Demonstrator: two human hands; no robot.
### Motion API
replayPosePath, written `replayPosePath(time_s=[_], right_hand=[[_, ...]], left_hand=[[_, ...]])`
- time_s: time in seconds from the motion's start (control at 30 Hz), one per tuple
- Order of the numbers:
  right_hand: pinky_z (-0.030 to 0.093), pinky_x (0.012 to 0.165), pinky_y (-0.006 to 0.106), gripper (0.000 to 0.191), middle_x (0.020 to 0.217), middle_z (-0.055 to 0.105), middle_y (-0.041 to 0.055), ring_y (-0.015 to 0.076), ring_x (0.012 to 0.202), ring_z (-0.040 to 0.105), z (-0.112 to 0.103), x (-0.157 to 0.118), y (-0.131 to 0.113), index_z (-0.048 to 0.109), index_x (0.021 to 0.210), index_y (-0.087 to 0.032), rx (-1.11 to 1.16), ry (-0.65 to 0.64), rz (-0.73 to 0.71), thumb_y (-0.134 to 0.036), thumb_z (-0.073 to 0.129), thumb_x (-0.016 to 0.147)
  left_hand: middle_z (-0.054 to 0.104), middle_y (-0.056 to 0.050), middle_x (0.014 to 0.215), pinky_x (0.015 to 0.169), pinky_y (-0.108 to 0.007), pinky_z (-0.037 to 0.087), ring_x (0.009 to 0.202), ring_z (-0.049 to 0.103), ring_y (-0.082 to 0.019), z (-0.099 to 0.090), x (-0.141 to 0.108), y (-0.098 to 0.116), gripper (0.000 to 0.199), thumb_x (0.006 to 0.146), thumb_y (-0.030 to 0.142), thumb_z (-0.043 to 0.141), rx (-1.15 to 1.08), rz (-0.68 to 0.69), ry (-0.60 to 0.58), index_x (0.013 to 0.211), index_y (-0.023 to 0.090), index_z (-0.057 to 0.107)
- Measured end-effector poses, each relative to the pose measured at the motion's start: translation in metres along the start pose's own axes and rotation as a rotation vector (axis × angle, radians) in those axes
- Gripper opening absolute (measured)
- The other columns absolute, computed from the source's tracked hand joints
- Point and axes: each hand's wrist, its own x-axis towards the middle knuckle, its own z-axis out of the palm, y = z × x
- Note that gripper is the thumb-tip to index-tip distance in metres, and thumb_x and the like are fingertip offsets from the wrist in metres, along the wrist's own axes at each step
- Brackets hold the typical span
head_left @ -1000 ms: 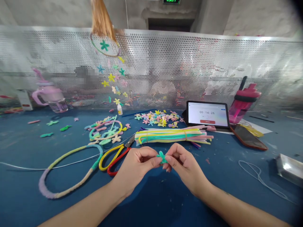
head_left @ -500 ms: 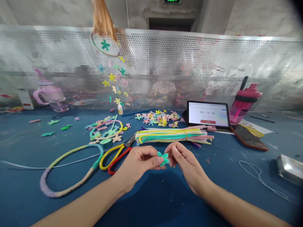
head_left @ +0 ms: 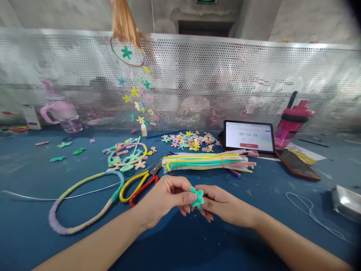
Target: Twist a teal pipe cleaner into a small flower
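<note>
My left hand (head_left: 166,201) and my right hand (head_left: 222,206) hold a small teal pipe-cleaner flower (head_left: 197,197) between them, pinching it from either side in front of my body. Just left of my left hand lie scissors with yellow and red loop handles (head_left: 138,191). Farther left rests a long pastel pipe-cleaner hoop (head_left: 84,199). Beyond my hands lies a bundle of multicoloured pipe cleaners (head_left: 208,162), tied with a strand. A heap of pastel pipe-cleaner flowers (head_left: 126,155) sits behind the scissors, and a pile of small flowers (head_left: 188,141) lies behind the bundle.
The blue work surface (head_left: 34,180) holds a tablet showing a timer (head_left: 248,136), a phone (head_left: 297,165), a pink bottle (head_left: 290,124), a lilac cup (head_left: 60,111) and a glue bottle (head_left: 144,130). A perforated metal screen (head_left: 180,64) stands behind, with two people beyond it.
My right hand has swung lower and flatter, and the flower has turned to face up more fully. The timer has gone from 14:26 to 14:28.
</note>
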Motion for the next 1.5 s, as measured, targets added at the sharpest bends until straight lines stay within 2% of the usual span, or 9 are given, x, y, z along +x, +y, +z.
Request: replayPosePath(time_s=[0.07, 0.17, 0.27, 0.43, 0.67, 0.83, 0.97, 1.23, 1.5], right_hand=[[0.044, 0.062, 0.025, 0.035, 0.076, 0.054, 0.0034, 0.0103, 0.064, 0.051, -0.002, -0.001, -0.005, 0.055, 0.085, -0.013, -0.007, -0.102, -0.025, -0.043, 0.040, 0.091], [0.044, 0.067, 0.026, 0.033, 0.078, 0.055, 0.0040, 0.0103, 0.066, 0.052, -0.004, -0.002, -0.008, 0.057, 0.088, -0.012, 0.067, -0.163, -0.017, -0.042, 0.043, 0.090], [0.043, 0.060, 0.023, 0.027, 0.074, 0.054, 0.0018, 0.0094, 0.062, 0.052, -0.006, -0.002, -0.007, 0.055, 0.085, -0.013, 0.116, -0.116, 0.013, -0.039, 0.047, 0.089], [0.035, 0.052, 0.019, 0.021, 0.073, 0.052, 0.0005, 0.0075, 0.058, 0.049, -0.007, -0.001, -0.004, 0.053, 0.081, -0.014, 0.003, -0.054, -0.029, -0.032, 0.048, 0.090], [0.036, 0.057, 0.021, 0.019, 0.071, 0.049, -0.0004, 0.0074, 0.057, 0.043, -0.005, 0.000, -0.002, 0.051, 0.079, -0.014, -0.032, -0.010, -0.064, -0.028, 0.046, 0.090], [0.036, 0.055, 0.022, 0.018, 0.070, 0.050, -0.0002, 0.0078, 0.055, 0.042, -0.003, 0.002, 0.003, 0.051, 0.079, -0.014, -0.049, 0.022, -0.038, -0.027, 0.045, 0.089], [0.032, 0.053, 0.021, 0.017, 0.058, 0.046, -0.0040, 0.0088, 0.053, 0.040, -0.003, 0.001, 0.003, 0.049, 0.075, -0.016, -0.172, 0.096, 0.008, -0.026, 0.046, 0.089], [0.028, 0.053, 0.020, 0.014, 0.063, 0.041, -0.0052, 0.0089, 0.058, 0.036, -0.005, -0.001, -0.004, 0.045, 0.072, -0.018, -0.413, 0.180, -0.038, -0.015, 0.045, 0.086], [0.026, 0.051, 0.020, 0.018, 0.061, 0.036, -0.0054, 0.0088, 0.057, 0.031, -0.006, 0.000, -0.006, 0.045, 0.070, -0.017, -0.450, 0.122, -0.015, -0.021, 0.044, 0.087]], left_hand=[[0.056, 0.000, 0.064, 0.047, -0.019, 0.047, 0.050, 0.056, -0.008, -0.001, 0.000, 0.000, 0.022, 0.064, 0.028, 0.076, 0.015, -0.037, -0.023, 0.063, 0.010, 0.064], [0.057, 0.000, 0.062, 0.047, -0.019, 0.048, 0.049, 0.056, -0.008, -0.002, 0.000, 0.001, 0.025, 0.064, 0.030, 0.076, 0.026, -0.056, -0.027, 0.062, 0.010, 0.061], [0.056, 0.000, 0.063, 0.048, -0.020, 0.049, 0.049, 0.057, -0.009, -0.003, 0.000, 0.003, 0.026, 0.064, 0.031, 0.076, 0.069, -0.043, -0.017, 0.063, 0.010, 0.061], [0.056, 0.000, 0.060, 0.049, -0.023, 0.052, 0.053, 0.060, -0.012, 0.000, 0.000, 0.002, 0.029, 0.071, 0.037, 0.070, 0.166, -0.059, -0.042, 0.070, 0.011, 0.058], [0.057, 0.002, 0.062, 0.050, -0.024, 0.052, 0.052, 0.061, -0.012, 0.000, 0.002, -0.007, 0.029, 0.078, 0.040, 0.062, 0.165, -0.005, -0.018, 0.080, 0.015, 0.049], [0.058, 0.001, 0.059, 0.052, -0.023, 0.051, 0.051, 0.058, -0.010, 0.001, 0.001, -0.005, 0.024, 0.080, 0.036, 0.061, 0.260, 0.048, 0.008, 0.080, 0.014, 0.052], [0.057, 0.001, 0.051, 0.048, -0.022, 0.048, 0.045, 0.056, -0.010, 0.003, -0.001, -0.003, 0.022, 0.078, 0.033, 0.062, 0.321, 0.000, 0.054, 0.074, 0.014, 0.052], [0.055, 0.003, 0.043, 0.043, -0.020, 0.048, 0.040, 0.056, -0.011, 0.003, -0.002, -0.001, 0.025, 0.073, 0.032, 0.066, 0.330, -0.042, 0.092, 0.067, 0.015, 0.049], [0.055, 0.003, 0.044, 0.042, -0.019, 0.048, 0.040, 0.055, -0.010, 0.001, -0.003, 0.001, 0.022, 0.074, 0.030, 0.063, 0.418, -0.125, 0.015, 0.067, 0.015, 0.049]])
